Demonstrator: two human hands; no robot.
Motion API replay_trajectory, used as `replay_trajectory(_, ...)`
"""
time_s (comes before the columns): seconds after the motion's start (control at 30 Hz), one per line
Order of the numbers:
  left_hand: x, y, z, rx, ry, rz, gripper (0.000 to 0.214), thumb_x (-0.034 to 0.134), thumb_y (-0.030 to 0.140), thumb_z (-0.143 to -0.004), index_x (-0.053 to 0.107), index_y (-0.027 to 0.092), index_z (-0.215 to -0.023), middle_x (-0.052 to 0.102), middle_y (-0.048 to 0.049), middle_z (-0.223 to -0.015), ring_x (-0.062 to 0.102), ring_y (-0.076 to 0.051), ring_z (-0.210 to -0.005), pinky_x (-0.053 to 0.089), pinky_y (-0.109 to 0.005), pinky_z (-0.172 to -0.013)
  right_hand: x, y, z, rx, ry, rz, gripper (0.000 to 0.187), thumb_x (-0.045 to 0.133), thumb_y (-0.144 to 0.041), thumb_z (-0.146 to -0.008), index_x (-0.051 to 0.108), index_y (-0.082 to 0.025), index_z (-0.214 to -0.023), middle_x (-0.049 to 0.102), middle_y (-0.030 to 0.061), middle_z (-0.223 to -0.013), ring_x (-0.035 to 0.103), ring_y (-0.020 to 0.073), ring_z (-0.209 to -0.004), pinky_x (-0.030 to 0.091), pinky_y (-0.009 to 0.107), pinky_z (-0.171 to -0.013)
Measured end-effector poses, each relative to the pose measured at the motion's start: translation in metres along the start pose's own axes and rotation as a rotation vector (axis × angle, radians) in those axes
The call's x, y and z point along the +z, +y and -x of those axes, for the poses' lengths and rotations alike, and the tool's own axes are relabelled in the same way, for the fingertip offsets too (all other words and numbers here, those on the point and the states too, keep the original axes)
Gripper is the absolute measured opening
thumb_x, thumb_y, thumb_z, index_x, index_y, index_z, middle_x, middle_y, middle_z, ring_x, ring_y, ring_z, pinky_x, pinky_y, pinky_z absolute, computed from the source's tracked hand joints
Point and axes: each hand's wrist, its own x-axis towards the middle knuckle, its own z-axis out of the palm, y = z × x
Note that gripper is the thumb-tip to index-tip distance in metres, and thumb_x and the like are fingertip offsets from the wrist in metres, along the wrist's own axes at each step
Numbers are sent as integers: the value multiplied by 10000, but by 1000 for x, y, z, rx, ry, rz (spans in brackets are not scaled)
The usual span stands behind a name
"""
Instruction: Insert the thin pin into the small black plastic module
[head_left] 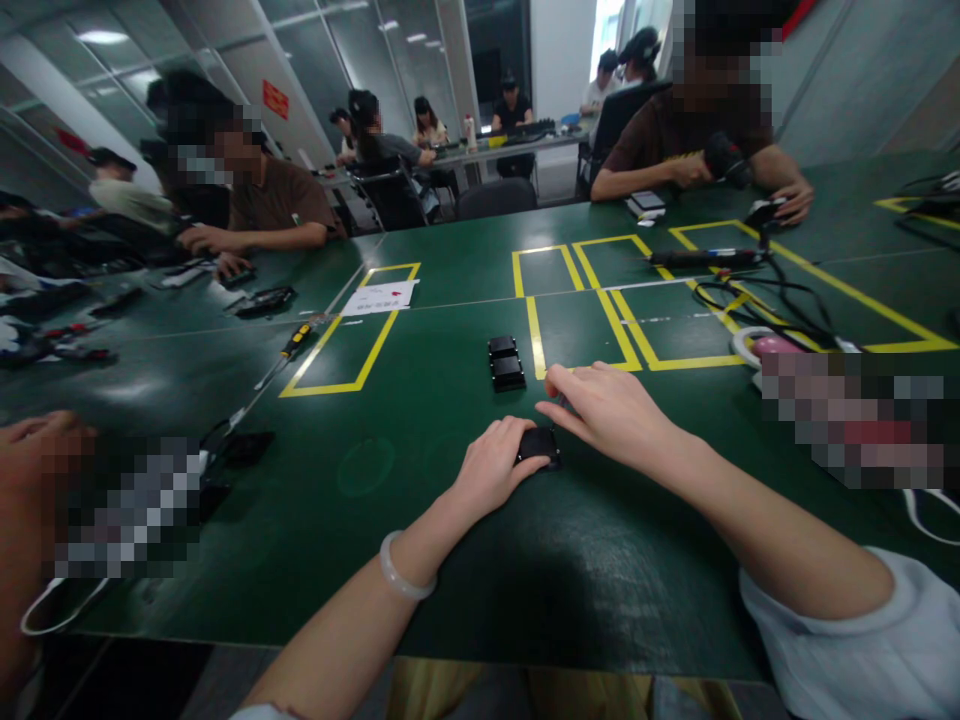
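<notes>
My left hand (489, 462), with a pale bracelet on its wrist, grips a small flat black rectangular part (541, 443) against the green table (450, 540). Tiny light spots show at the part's corners. Just above its right edge, my right hand (609, 408) is closed in a pinch. Whatever lies between those fingertips is too small to make out. A little farther off, two similar black parts (506, 362) lie end to end, apart from both hands.
Yellow tape outlines (592, 300) mark the table. A yellow-black screwdriver (295, 345) and a paper sheet (380, 298) lie left. An electric screwdriver (705, 258) with a looping cable and a tape roll (750, 345) are at right. Co-workers sit opposite; a person's hand is at far left.
</notes>
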Motion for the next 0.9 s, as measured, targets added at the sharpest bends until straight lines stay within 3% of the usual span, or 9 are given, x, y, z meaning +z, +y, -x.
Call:
replay_trajectory(0.2, 0, 0, 0, -8, -8, -3, 361, 536, 459, -903, 488, 198, -1147, 581, -58, -1072, 553, -239, -979, 472, -367, -830, 0, 0, 1, -12, 50, -15, 121, 440, -224, -894, 512, -181, -981, 654, 38, -822, 577, 175, -708, 307, 288, -633)
replay_trajectory(0.37, 0, 0, 0, -5, -9, 0, 372, 528, 460, -907, 476, 191, -1159, 581, -58, -1076, 554, -235, -981, 471, -370, -846, 1, 1, 1, 27, 24, 14, 189, 439, -353, -925, 521, -183, -936, 648, 32, -760, 564, 183, -659, 301, 292, -610)
replay_trajectory(0.57, -1, 1, -1, -20, -20, -8, 361, 537, 452, -904, 484, 196, -1153, 583, -58, -1079, 553, -242, -981, 475, -370, -821, 2, 0, 0, -7, 63, -22, 123, 448, -215, -890, 516, -180, -986, 643, 33, -818, 562, 171, -696, 311, 286, -628)
replay_trajectory(0.77, 0, 1, -1, -17, -12, -7, 357, 532, 451, -907, 487, 195, -1152, 580, -57, -1081, 553, -236, -979, 471, -370, -835, 1, 2, 0, 29, 5, 7, 184, 414, -329, -937, 526, -182, -931, 648, 38, -779, 558, 180, -670, 311, 297, -632)
replay_trajectory(0.9, 0, 1, 0, -21, -10, -4, 347, 532, 450, -906, 491, 202, -1146, 580, -58, -1086, 554, -238, -983, 472, -364, -821, 1, 3, 0, 7, 5, 16, 164, 390, -263, -942, 531, -180, -934, 645, 39, -781, 558, 176, -673, 313, 295, -637)
